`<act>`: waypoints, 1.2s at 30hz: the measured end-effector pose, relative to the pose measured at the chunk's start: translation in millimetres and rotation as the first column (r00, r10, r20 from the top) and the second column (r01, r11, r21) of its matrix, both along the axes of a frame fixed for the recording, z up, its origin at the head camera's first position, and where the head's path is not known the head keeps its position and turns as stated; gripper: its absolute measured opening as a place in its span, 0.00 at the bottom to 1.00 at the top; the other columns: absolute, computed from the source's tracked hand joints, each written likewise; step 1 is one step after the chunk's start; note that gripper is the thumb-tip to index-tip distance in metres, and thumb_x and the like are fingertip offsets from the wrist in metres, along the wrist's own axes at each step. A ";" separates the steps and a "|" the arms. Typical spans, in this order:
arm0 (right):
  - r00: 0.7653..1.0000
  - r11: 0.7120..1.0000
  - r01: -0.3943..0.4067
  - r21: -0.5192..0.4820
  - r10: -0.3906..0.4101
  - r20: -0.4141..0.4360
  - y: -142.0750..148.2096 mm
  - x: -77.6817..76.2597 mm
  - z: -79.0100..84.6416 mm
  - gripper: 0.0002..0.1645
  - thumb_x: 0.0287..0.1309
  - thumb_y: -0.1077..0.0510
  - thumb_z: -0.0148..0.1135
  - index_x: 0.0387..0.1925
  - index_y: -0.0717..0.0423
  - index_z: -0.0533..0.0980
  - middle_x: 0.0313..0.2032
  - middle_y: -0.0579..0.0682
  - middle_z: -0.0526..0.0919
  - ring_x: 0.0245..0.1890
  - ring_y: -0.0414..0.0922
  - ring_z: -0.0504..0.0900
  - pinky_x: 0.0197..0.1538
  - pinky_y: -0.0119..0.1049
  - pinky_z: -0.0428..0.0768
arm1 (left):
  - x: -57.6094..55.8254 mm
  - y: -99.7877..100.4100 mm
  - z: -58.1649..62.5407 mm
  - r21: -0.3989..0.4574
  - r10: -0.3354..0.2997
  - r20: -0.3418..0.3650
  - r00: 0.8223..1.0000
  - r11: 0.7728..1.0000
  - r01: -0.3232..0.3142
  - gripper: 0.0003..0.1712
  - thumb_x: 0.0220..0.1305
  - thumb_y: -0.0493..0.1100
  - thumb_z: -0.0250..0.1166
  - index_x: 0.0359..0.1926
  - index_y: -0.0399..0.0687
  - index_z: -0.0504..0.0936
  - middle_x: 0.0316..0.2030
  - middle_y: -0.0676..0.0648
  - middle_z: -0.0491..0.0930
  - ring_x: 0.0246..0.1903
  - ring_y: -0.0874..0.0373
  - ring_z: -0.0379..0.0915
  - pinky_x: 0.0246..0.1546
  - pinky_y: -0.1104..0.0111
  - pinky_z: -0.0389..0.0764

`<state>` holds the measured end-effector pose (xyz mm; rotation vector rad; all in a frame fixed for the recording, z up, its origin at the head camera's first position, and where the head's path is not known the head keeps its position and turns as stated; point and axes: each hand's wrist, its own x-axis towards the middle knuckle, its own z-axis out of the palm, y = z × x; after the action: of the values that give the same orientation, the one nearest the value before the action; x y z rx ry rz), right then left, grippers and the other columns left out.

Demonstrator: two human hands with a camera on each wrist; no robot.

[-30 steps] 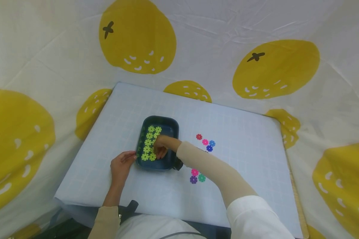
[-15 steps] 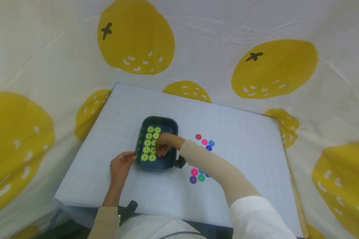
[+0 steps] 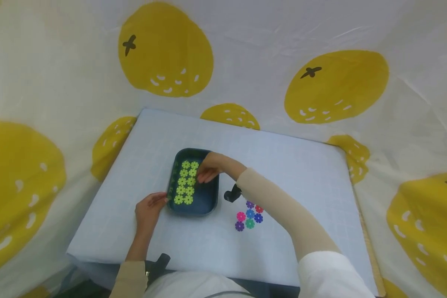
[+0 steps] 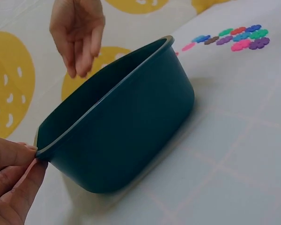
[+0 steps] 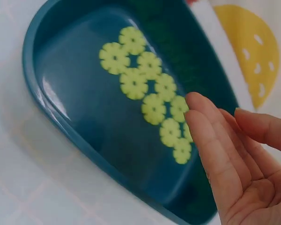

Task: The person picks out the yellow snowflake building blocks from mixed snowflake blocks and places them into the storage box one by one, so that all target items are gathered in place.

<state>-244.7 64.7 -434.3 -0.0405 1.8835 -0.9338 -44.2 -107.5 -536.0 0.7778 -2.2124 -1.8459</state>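
Observation:
A dark teal rectangular basin (image 3: 205, 200) stands on the table. On its floor lie two rows of yellow-green flower-shaped discs (image 5: 134, 83), side by side along one long wall. My left hand (image 3: 147, 209) is at the basin's near left corner. In the left wrist view, its thumb and fingers pinch the basin's rim (image 4: 122, 84). Over the basin hovers my right hand (image 3: 211, 166), beside the rows of discs. The right wrist view shows its fingers (image 5: 208, 145) fairly straight, thumb apart, with nothing held.
Right of the basin, a cluster of flower-shaped discs (image 3: 250, 213) in pink, purple, blue, green and red lies on the pale cloth-covered table (image 3: 283, 165). My right forearm hides part of that area. A curtain with yellow fruit prints (image 3: 165, 49) rises behind the table.
My right hand has lifted away from the rows and moved up and slightly right. More of the right-hand row and the near coloured discs now shows. The left hand stays on the rim.

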 end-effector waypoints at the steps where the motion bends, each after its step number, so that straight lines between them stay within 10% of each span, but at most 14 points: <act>1: 1.000 1.000 0.016 -0.013 -0.016 0.003 4.0 -1.0 2.6 0.20 0.63 0.62 0.65 0.52 0.72 0.78 0.41 0.63 0.88 0.38 0.51 0.89 0.45 0.40 0.88 | 0.6 0.4 0.0 -0.007 0.001 0.011 1.000 1.000 -0.001 0.14 0.62 0.35 0.68 0.49 0.38 0.83 0.51 0.38 0.84 0.52 0.48 0.80 0.39 0.87 0.77; 10: 0.979 0.969 0.205 -0.137 -0.200 0.047 50.6 -10.9 25.7 0.17 0.65 0.58 0.64 0.50 0.66 0.81 0.40 0.60 0.89 0.39 0.50 0.90 0.50 0.42 0.85 | 8.3 1.1 0.5 -0.068 0.002 -0.021 1.000 0.998 -0.004 0.14 0.61 0.34 0.69 0.48 0.38 0.83 0.50 0.37 0.84 0.49 0.51 0.82 0.40 0.87 0.78; 21: 0.901 0.869 0.434 -0.239 -0.420 0.109 121.4 -15.5 32.6 0.19 0.66 0.56 0.63 0.53 0.62 0.78 0.45 0.58 0.88 0.45 0.50 0.88 0.48 0.37 0.85 | 9.3 -0.9 -2.5 -0.077 -0.004 -0.041 0.999 0.997 0.001 0.13 0.61 0.35 0.69 0.48 0.38 0.84 0.49 0.38 0.85 0.37 0.81 0.75 0.40 0.88 0.77; 36: 0.759 0.670 0.640 -0.376 -0.628 0.173 206.3 58.3 -23.8 0.28 0.70 0.58 0.57 0.64 0.72 0.67 0.46 0.60 0.87 0.44 0.50 0.88 0.50 0.39 0.85 | 6.3 1.5 -0.4 -0.073 -0.026 -0.013 1.000 0.997 0.025 0.14 0.62 0.37 0.70 0.49 0.39 0.84 0.50 0.38 0.84 0.37 0.82 0.75 0.41 0.88 0.77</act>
<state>-186.5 270.9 -458.1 0.4065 1.6440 -1.8037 -38.0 -106.0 -536.5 0.7242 -2.2776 -1.7652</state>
